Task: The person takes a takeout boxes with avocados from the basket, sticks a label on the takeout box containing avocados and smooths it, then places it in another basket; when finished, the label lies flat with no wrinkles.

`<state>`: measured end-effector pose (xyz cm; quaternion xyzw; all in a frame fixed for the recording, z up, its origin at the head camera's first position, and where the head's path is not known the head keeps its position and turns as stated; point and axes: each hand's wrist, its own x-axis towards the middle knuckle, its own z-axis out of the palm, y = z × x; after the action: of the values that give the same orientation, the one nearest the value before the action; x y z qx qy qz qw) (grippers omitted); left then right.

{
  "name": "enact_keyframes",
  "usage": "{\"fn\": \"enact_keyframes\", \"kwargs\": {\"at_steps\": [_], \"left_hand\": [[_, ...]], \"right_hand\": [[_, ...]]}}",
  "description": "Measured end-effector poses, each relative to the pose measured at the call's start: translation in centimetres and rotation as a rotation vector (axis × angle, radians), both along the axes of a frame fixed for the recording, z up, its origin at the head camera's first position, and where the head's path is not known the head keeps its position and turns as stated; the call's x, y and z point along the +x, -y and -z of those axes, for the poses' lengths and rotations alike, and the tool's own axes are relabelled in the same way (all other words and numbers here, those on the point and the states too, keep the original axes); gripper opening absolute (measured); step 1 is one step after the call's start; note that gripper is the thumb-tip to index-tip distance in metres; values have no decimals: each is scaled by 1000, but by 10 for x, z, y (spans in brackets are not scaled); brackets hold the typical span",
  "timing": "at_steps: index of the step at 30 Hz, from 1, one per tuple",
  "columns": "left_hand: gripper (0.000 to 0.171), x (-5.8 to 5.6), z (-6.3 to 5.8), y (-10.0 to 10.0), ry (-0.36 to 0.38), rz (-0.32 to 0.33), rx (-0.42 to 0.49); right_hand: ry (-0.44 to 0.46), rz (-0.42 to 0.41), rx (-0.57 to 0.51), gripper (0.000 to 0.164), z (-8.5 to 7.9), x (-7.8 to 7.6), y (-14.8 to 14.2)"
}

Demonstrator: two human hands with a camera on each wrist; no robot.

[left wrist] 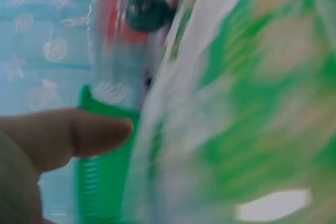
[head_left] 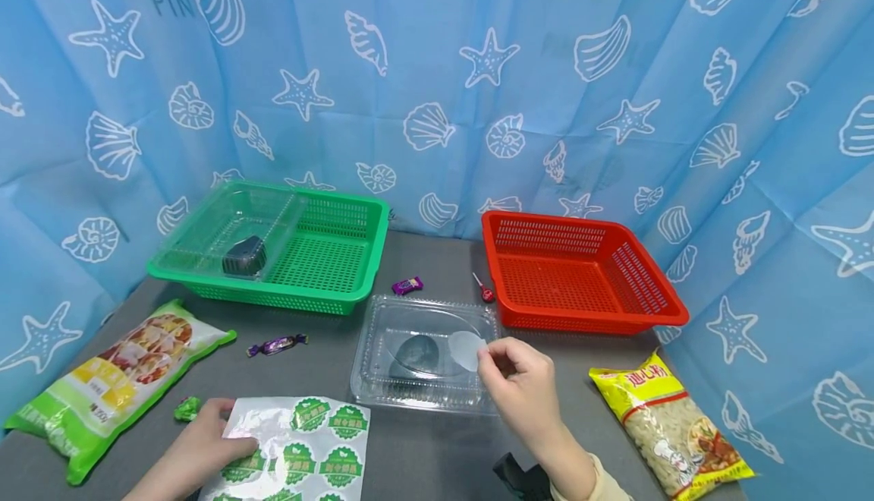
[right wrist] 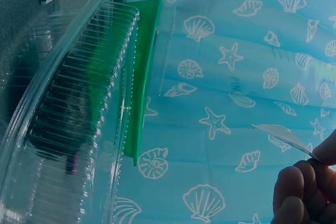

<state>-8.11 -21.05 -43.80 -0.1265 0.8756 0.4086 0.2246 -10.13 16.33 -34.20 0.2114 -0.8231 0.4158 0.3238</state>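
Observation:
My left hand (head_left: 201, 448) holds a white sheet of round green stickers (head_left: 276, 421) by its left edge, thumb on top. The sheet fills much of the left wrist view, blurred. Between thumb and fingers, my right hand (head_left: 526, 387) pinches one loose round sticker (head_left: 466, 351), its pale side showing in the head view. That sticker stands in front of a clear plastic container (head_left: 437, 397), which has its lid on. Inside lies a dark oval thing (head_left: 418, 355); its kind is unclear. In the right wrist view, the sticker (right wrist: 281, 132) appears nearly edge-on.
A green basket (head_left: 341, 305) at the back left bears a clear container with a dark item. A red basket (head_left: 587, 322) stands back right. Bags lie left (head_left: 123, 379) and right (head_left: 672, 429). Wrapped candies (head_left: 276, 345) and a lollipop (head_left: 486, 292) lie around the container.

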Motion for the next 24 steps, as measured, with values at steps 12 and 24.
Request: {"fn": "enact_keyframes", "kwargs": {"at_steps": [12, 24], "left_hand": [[39, -17, -80, -48, -457, 66, 345], [36, -52, -95, -163, -385, 312, 785]], "right_hand": [[-286, -23, 33, 14, -4, -17, 6], [-761, -124, 460, 25, -19, -32, 36]]}}
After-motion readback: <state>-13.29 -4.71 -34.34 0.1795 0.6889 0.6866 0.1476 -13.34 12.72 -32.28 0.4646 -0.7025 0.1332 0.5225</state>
